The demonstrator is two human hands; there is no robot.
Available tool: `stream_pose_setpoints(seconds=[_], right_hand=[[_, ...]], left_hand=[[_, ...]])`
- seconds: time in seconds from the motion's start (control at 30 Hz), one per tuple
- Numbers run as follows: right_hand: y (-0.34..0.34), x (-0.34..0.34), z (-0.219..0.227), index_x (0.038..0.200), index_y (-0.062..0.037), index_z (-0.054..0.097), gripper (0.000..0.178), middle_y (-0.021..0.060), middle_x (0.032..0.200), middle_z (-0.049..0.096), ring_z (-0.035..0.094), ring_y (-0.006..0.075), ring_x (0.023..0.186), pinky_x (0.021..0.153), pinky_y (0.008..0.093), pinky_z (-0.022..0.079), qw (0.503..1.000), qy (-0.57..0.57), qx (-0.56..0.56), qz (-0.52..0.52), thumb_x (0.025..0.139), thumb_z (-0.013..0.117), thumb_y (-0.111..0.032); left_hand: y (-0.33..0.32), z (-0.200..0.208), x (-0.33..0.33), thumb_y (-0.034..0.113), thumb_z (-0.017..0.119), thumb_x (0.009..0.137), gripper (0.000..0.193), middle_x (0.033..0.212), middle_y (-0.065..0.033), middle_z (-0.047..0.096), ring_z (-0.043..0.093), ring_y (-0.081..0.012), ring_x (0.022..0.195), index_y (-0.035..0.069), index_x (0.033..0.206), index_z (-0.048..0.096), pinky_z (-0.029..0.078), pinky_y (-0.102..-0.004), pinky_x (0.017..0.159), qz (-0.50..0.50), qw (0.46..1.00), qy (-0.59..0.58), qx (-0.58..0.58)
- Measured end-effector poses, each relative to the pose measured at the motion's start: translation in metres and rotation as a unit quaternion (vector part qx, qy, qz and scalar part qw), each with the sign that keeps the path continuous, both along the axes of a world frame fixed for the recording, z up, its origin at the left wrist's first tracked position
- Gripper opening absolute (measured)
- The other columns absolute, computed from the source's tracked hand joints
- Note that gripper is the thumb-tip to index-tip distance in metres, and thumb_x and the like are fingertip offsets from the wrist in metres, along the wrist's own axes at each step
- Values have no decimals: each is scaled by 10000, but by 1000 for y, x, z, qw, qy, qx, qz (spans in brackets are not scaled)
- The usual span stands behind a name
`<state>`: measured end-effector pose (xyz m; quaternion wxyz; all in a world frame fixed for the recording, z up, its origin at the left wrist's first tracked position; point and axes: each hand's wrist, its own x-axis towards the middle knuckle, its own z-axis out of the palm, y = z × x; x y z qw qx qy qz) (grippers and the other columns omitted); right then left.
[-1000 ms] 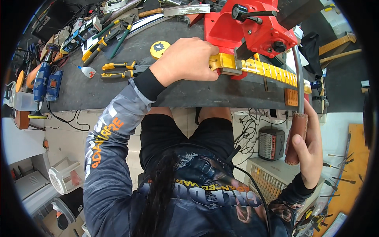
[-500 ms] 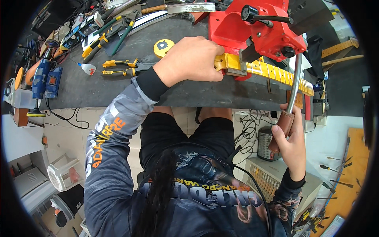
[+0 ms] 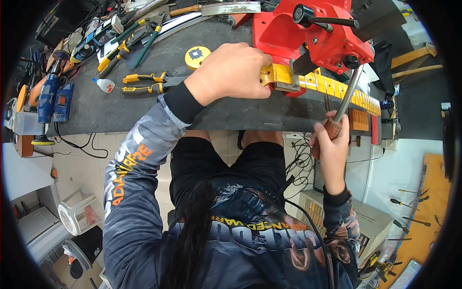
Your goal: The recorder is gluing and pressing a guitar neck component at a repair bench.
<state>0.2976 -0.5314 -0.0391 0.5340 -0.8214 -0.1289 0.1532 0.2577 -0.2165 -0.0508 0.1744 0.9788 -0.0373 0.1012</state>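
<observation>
A yellow guitar neck (image 3: 332,86) with a light fretboard is held in the jaws of a red bench vise (image 3: 332,45). My left hand (image 3: 233,74) is closed around the left, headstock end of the neck. A hole shows at that end beside my fingers. My right hand (image 3: 333,149) grips the brown leather-wrapped handle of a metal rod (image 3: 349,94). The rod slants up across the neck's fretted part, in front of it. Its upper end meets the lower side of the vise, where I cannot make out whether it joins the vise.
Yellow-black pliers (image 3: 149,83), a small white bottle (image 3: 103,85) and a yellow round piece (image 3: 196,57) lie left of my left hand. A blue power tool (image 3: 46,101) stands at the bench's left end. Cables (image 3: 301,159) hang below the bench edge.
My right hand has moved left and up toward the bench, and the rod now leans more to the left. My left hand stays on the guitar neck.
</observation>
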Motion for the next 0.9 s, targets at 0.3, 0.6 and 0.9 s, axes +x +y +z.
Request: stream_pose_setpoints(seconds=[0.3,0.6,0.9], right_hand=[[16,13,-36,1068,-62,609,153,-15,694,601,556,58,517,431,242,362,991,-51,115,-53,1064,761,-68],[21,20,-54,1082,-42,610,153,-18,761,602,537,51,554,499,245,428,984,-91,132,-73,1057,761,-49],[21,21,-59,1106,-46,614,160,-15,789,622,553,53,577,520,243,452,983,-93,135,-83,1047,762,-50]], left_hand=[[-1,-1,0,396,790,787,448,1068,-143,824,764,-384,1018,46,1067,792,641,-495,920,-5,999,-29,21],[-3,-2,0,369,800,804,442,1079,-150,811,745,-387,1026,28,1087,789,634,-495,922,-3,1000,-26,17],[-3,-1,-2,374,847,832,497,1171,-133,787,731,-367,1107,27,1178,768,627,-495,953,-2,1000,-21,22]])
